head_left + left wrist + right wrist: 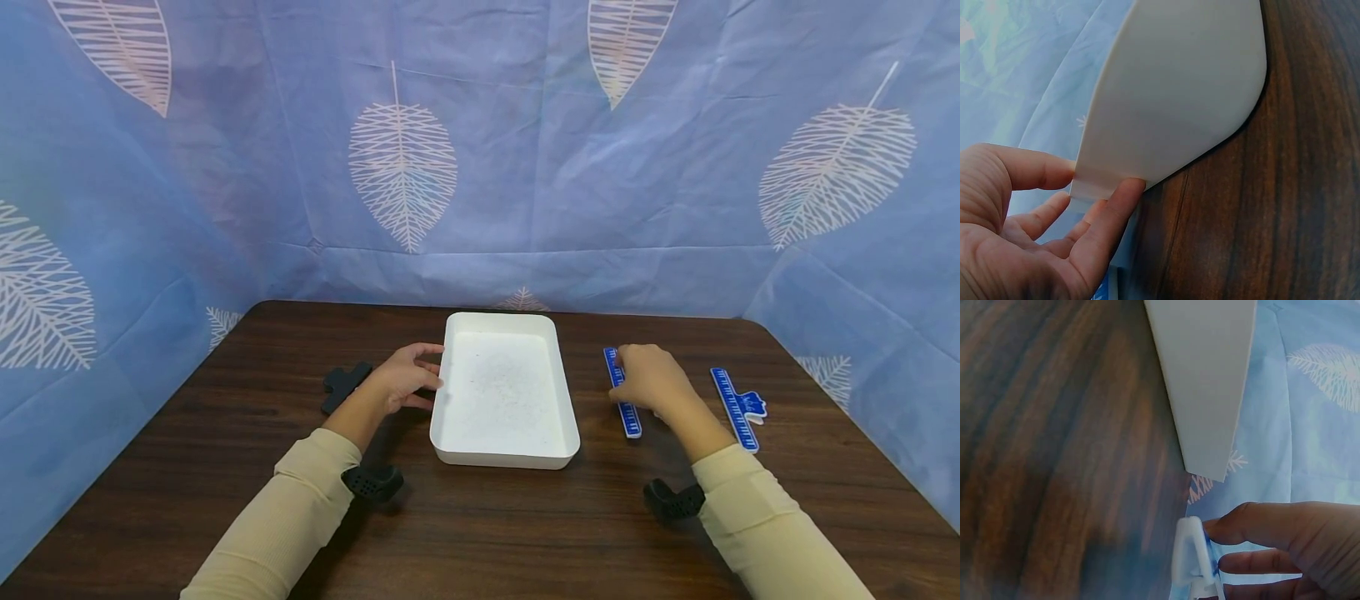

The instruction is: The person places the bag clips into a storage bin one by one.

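Left grip [401,377]: I see relaxed fingers touching the white tray's [507,457] left wall, holding nothing.
Right grip [651,379]: I see fingertips pinching the far end of a blue clip [628,414].
Tray: mid-bench [480,533].
Second blue clip [737,407]: far right.
Black clip [344,384]: left of tray.

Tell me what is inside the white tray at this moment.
The white tray holds nothing but faint pale specks scattered over its floor. The near wall hides a thin strip of floor behind it. The left hand touches its left rim; the right hand pinches a blue clip beside it.
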A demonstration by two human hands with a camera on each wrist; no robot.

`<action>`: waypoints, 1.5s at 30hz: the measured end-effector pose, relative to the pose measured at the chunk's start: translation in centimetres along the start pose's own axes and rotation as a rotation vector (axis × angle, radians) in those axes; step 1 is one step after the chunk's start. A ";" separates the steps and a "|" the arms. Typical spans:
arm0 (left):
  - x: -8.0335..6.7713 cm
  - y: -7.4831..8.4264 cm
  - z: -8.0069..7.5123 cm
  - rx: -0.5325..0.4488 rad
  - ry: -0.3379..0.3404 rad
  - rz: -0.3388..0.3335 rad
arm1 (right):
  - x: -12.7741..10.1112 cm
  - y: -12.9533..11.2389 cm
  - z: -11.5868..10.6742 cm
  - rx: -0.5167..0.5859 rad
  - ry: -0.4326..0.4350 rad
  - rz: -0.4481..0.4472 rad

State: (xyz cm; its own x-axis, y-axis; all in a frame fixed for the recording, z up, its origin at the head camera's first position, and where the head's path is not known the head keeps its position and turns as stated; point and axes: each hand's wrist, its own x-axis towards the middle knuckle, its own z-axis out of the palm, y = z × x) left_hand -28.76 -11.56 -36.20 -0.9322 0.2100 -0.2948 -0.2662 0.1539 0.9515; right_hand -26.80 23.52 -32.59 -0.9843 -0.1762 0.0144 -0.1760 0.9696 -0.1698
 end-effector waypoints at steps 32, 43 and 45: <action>-0.6 -0.2 0.3 -0.017 0.005 0.014 | 0.0 -1.5 -1.8 -0.003 0.055 -0.082; -0.5 -0.3 0.3 -0.018 0.014 0.012 | 0.3 -2.4 -2.6 -0.004 0.065 -0.105; -0.5 -0.3 0.4 -0.016 0.012 0.018 | 0.3 -2.6 -2.7 -0.004 0.062 -0.104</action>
State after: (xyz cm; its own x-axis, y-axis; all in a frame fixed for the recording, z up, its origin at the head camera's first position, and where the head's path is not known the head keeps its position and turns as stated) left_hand -28.10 -11.38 -36.38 -0.9397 0.2011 -0.2765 -0.2531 0.1348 0.9580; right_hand -26.67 21.44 -29.50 -0.9597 -0.2653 0.0927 -0.2773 0.9473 -0.1606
